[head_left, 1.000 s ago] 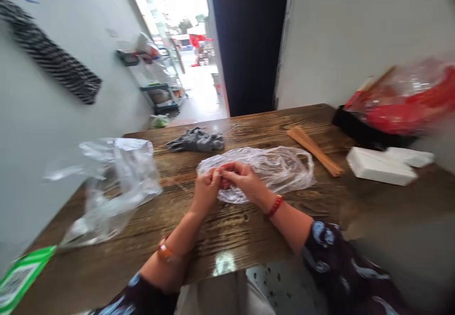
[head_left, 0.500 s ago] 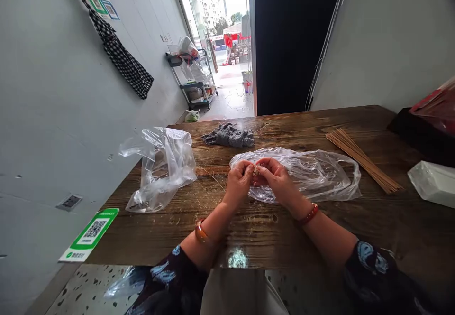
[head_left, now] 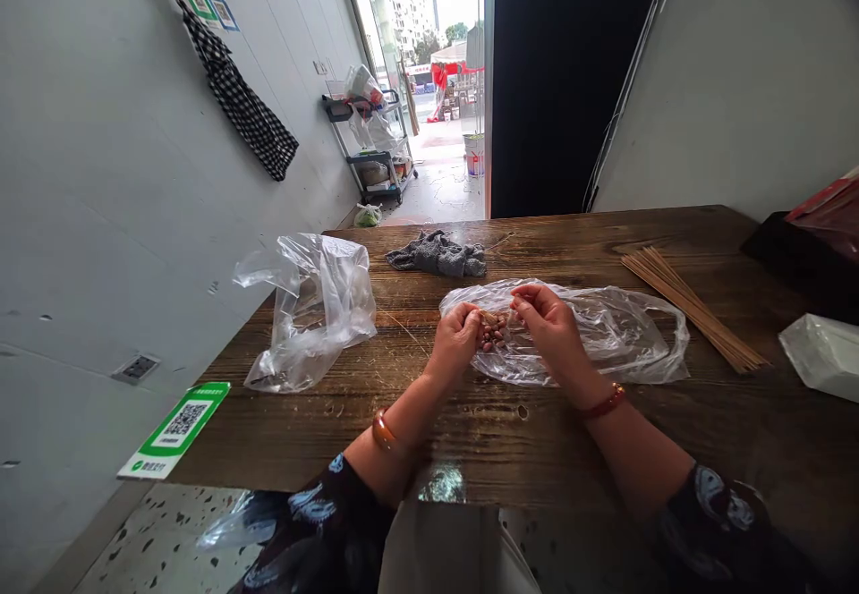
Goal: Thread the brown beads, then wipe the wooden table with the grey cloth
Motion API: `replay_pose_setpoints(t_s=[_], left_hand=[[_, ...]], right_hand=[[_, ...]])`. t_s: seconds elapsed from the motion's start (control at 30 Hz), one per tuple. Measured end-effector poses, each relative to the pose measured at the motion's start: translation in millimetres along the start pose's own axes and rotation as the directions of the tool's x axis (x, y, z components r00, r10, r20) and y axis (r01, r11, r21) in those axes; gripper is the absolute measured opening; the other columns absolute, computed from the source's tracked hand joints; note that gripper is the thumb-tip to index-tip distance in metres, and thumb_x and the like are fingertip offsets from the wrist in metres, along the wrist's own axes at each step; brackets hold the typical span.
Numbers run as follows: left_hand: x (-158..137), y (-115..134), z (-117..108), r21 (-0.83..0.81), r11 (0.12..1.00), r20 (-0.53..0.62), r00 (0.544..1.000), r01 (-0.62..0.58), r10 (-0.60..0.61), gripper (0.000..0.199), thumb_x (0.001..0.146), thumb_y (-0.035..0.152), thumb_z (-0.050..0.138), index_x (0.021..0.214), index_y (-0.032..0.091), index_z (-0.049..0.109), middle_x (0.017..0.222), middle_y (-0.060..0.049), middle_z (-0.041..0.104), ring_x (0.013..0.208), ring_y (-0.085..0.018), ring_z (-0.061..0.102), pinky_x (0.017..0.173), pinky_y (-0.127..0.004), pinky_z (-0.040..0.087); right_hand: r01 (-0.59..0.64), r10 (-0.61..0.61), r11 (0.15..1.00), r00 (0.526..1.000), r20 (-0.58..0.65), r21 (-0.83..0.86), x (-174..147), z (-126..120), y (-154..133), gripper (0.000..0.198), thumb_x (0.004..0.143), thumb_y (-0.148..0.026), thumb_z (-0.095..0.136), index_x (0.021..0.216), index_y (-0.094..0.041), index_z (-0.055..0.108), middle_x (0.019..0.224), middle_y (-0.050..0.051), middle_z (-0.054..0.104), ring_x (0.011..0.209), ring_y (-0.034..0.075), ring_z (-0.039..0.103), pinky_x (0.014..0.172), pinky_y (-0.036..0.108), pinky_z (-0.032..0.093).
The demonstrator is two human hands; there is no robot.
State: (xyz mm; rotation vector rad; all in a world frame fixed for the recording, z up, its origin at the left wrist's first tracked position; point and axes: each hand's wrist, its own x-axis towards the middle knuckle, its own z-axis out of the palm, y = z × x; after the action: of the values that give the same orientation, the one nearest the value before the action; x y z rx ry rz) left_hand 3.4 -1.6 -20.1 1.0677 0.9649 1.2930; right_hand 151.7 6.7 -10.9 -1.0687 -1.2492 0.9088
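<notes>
Left grip point(head_left: 456, 339) partly hiding brown kernels point(head_left: 493, 335), right grip point(head_left: 556, 333) near, holds unclear

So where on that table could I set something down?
The table looks bare between the thin strand by the grey cloth and the bundle of sticks, and nearer, between the green sign and left forearm. It is crowded centrally, where the left hand and right hand are over small brown pieces and a plastic bag.
</notes>
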Motion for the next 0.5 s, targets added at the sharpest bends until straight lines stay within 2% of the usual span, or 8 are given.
replay_pose_setpoints(t_s=[0.1,0.2,0.3,0.4,0.5], left_hand=[[-2.4,7.0,1.0,-0.080,0.995,0.013,0.998,0.062,-0.061,0.028,0.073,0.042,0.069,0.076,0.019,0.053,0.053,0.007,0.050,0.040,-0.005,0.039,0.041,-0.017,0.028],[-3.4,10.9,0.9,-0.139,0.986,0.007,0.996,0.090,-0.090,0.029,0.071,0.039,0.070,0.078,0.018,0.052,0.056,0.006,0.053,0.038,-0.004,0.038,0.039,-0.016,0.025],[-2.6,10.4,-0.5,-0.164,0.983,-0.001,0.996,0.086,-0.087,0.024,0.071,0.033,0.068,0.082,0.017,0.054,0.056,0.006,0.054,0.038,-0.003,0.036,0.038,-0.015,0.022],[-2.4,9.4,-1.5,-0.176,0.981,0.007,0.996,0.086,-0.087,0.019,0.071,0.028,0.065,0.083,0.016,0.057,0.056,0.005,0.053,0.038,-0.003,0.036,0.037,-0.015,0.020],[-3.5,11.0,-0.9,-0.195,0.977,0.019,0.996,0.091,-0.088,0.018,0.071,0.029,0.066,0.080,0.016,0.057,0.056,0.005,0.053,0.039,-0.003,0.037,0.038,-0.015,0.023]], right_hand=[[0.198,-0.161,0.935,0.976,0.146,-0.294,1.6,-5.9,4.0,0.022,0.087,-0.034,0.057,0.096,-0.021,0.071,0.090,0.005,0.068,0.084,0.019,0.063,0.078,0.034,0.048],[0.328,-0.242,0.857,0.937,0.253,-0.398,0.9,-7.3,7.3,0.026,0.091,-0.027,0.050,0.103,-0.022,0.073,0.099,0.007,0.068,0.093,0.021,0.063,0.087,0.036,0.048],[0.346,-0.275,0.843,0.935,0.223,-0.412,1.0,-7.0,7.6,0.030,0.093,-0.025,0.046,0.107,-0.022,0.071,0.104,0.008,0.068,0.098,0.021,0.063,0.089,0.036,0.048],[0.320,-0.271,0.849,0.947,0.175,-0.421,0.7,-6.4,3.7,0.027,0.093,-0.030,0.047,0.104,-0.021,0.070,0.100,0.008,0.069,0.095,0.022,0.063,0.084,0.036,0.048],[0.290,-0.211,0.863,0.951,0.225,-0.413,-2.9,-4.1,-1.6,0.026,0.093,-0.037,0.049,0.098,-0.020,0.069,0.092,0.007,0.070,0.085,0.021,0.064,0.077,0.034,0.048]])
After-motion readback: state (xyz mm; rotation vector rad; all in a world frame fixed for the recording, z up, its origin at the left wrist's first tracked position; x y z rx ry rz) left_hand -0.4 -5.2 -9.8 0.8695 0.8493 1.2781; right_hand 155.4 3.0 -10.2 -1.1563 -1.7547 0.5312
